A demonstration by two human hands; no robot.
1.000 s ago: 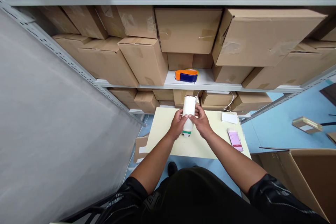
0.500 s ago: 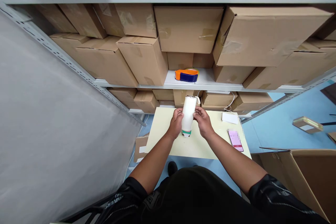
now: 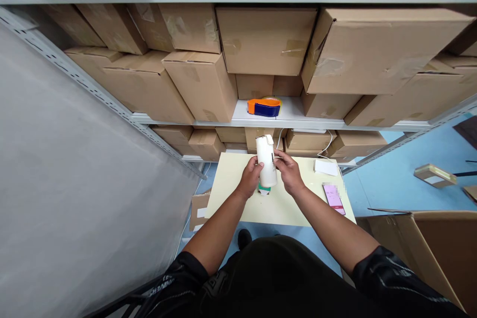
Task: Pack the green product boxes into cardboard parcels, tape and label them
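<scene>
Between my two hands is a white water bottle [image 3: 266, 161], held over the table with its lidded end away from me. A small strap sits at its top, and dark markings show on its right side. My left hand [image 3: 251, 176] grips the bottle's left side, thumb on the front. On the other side, the fingers of my right hand [image 3: 289, 173] are closed against it. Just below the bottle's base, a small green and white item [image 3: 264, 190] shows on the table, partly hidden by the bottle.
On the cream table [image 3: 227, 198] lie a phone [image 3: 333, 198] and a white box [image 3: 325, 167]. Behind it stands a shelf stacked with cardboard boxes [image 3: 266, 42]; an orange and blue tape dispenser [image 3: 264, 107] rests there. An open carton [image 3: 402, 238] stands at right.
The bottle has turned about its length: its strap has shifted to the front and dark markings have come into view. Its base has lifted slightly, uncovering more of the green item.
</scene>
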